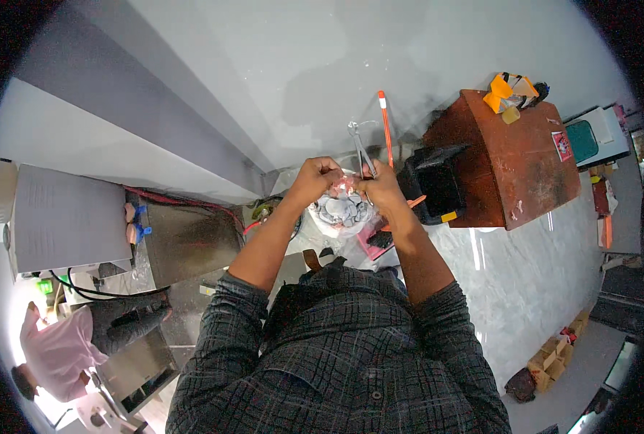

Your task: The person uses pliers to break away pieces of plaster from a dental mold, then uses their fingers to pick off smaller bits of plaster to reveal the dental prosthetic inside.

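My left hand (315, 181) is closed in a pinch, its fingertips at a small reddish, shiny piece (345, 186) whose kind I cannot make out. Across from it, my right hand (384, 189) is closed around a slim grey metal tool with two arms (363, 155), its far end pointing up toward the wall. The fingers of both hands nearly meet over the piece. Directly below them stands a white bag-lined container (336, 230), holding several pale grey and white curved pieces (340, 210). A short orange pointed thing (417, 201) shows beside my right wrist.
A black open bin (438, 189) and a reddish-brown cabinet (524, 166) stand to the right. An orange stick (386, 126) leans on the wall. Near my right forearm lies a pink tray (371, 242). At far left, another person in a pink top (61, 351) is beside a metal table.
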Motion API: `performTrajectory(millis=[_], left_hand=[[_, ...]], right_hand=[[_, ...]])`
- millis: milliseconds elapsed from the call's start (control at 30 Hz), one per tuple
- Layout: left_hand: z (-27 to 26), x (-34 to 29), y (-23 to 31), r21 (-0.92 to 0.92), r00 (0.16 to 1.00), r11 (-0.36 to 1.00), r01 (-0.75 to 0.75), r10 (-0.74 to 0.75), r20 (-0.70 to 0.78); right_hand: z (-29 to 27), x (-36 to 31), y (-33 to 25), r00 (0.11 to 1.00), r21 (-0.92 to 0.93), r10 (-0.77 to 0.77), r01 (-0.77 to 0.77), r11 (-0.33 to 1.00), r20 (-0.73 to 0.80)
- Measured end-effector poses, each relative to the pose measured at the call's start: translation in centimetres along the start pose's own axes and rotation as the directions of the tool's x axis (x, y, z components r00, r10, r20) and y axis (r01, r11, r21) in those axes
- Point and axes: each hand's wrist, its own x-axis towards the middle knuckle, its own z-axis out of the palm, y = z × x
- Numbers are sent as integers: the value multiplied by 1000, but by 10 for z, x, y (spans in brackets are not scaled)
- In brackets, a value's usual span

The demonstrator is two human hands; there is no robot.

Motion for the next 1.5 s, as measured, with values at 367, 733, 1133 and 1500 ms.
performTrajectory(millis=[367, 733, 1133, 1500], left_hand=[[11, 7, -35, -467, 963, 852, 238, -270, -2], [36, -9, -52, -437, 968, 892, -112, -2, -252], [44, -8, -53, -614, 979, 772, -162, 49, -197], [51, -9, -43, -310, 922, 915, -258, 137, -362]], right_hand=[[-11, 6, 14, 998, 154, -21, 31, 988, -64], [-10, 3, 25, 995, 481, 95, -70, 874, -28], [-20, 17, 34, 931, 630, 314, -358, 690, 185], [-4, -6, 15, 996, 415, 80, -58, 908, -37]])
